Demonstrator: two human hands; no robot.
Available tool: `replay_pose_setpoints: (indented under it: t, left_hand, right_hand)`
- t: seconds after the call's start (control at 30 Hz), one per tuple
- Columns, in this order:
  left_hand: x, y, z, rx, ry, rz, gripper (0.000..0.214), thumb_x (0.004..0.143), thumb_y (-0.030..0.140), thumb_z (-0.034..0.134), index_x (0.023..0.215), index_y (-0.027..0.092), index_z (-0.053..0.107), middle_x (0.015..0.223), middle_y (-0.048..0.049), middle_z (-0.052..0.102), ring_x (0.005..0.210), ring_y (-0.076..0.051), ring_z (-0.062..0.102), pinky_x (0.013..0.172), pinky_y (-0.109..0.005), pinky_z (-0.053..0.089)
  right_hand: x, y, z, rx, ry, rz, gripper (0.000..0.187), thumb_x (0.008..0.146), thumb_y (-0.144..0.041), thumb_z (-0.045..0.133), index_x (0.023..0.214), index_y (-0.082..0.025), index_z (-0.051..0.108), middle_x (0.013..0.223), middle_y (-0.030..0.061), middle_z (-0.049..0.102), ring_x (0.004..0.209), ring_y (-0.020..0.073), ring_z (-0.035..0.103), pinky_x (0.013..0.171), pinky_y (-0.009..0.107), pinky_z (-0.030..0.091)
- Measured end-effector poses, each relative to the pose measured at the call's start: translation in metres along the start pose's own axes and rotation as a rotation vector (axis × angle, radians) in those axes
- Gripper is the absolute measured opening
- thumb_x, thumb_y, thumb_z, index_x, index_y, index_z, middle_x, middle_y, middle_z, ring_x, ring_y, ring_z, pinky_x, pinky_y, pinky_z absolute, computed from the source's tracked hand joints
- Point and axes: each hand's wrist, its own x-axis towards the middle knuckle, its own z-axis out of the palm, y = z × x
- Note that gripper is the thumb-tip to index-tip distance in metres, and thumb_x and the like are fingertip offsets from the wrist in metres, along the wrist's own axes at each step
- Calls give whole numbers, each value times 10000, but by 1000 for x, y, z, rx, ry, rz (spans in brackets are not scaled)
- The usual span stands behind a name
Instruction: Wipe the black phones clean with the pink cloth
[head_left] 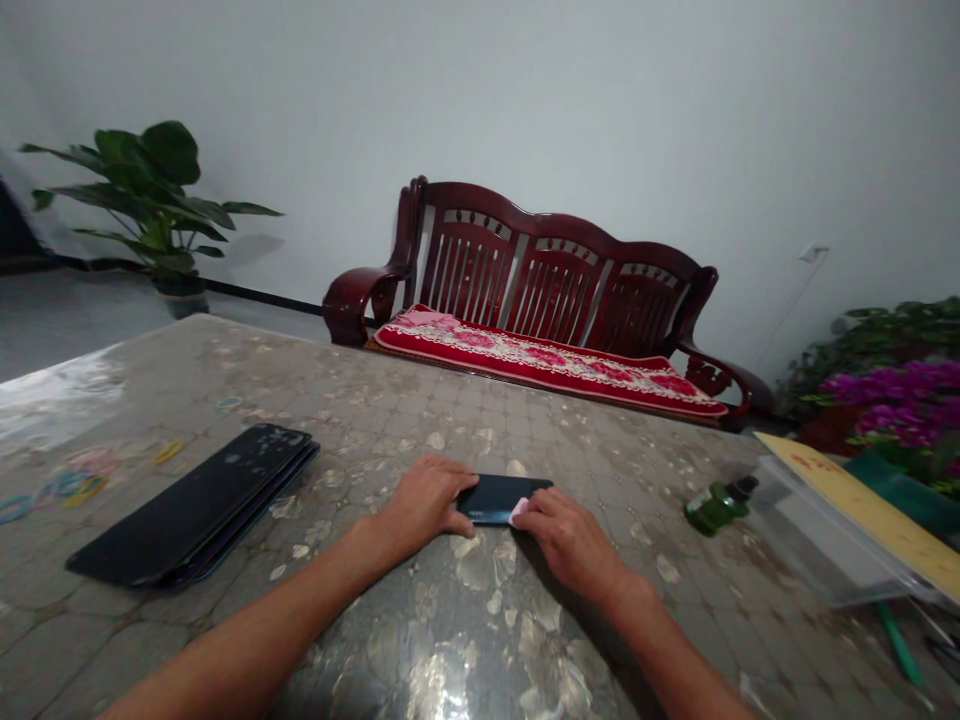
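Note:
A dark blue smartphone (495,495) lies flat on the patterned table covering (405,600), its long side running left to right in front of me. My left hand (430,502) grips its left end between thumb and fingers. Pinched in the fingers of my right hand (564,530) is a small pale pink piece (519,510), cloth or tissue, which rests against the right part of the phone. The right fingers hide some of the phone's right end.
Left of my arms lies a black folder-like stack (202,505), with coloured bands (75,485) beyond it. A green bottle (716,505) and a clear plastic box (825,530) are on the right. Behind the table stands a wooden bench (555,240).

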Motion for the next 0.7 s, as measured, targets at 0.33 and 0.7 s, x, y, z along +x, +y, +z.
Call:
replay_pose_setpoints:
  t: [0.33,0.7]
  left_hand:
    - [-3,6,-4,3,-35,-12,675,708,496,837,1257,140,673,1297,-190,660,1209,-358,604,1064,-448,421]
    - [-3,10,-7,-27,-67,-52,595,771,430,810,1278,156,660,1337,-181,637,1251,-345,577,1067,-431,424]
  right_hand:
    - [5,-6,5,-21,38,121,244,948,-76,528,1023,-199,725,947,61,664,909,197,585,799,286,462]
    - [-4,12,2,-143,75,367,273,943,-72,513,963,-203,752,890,65,666,900,209,610,788,287,473]
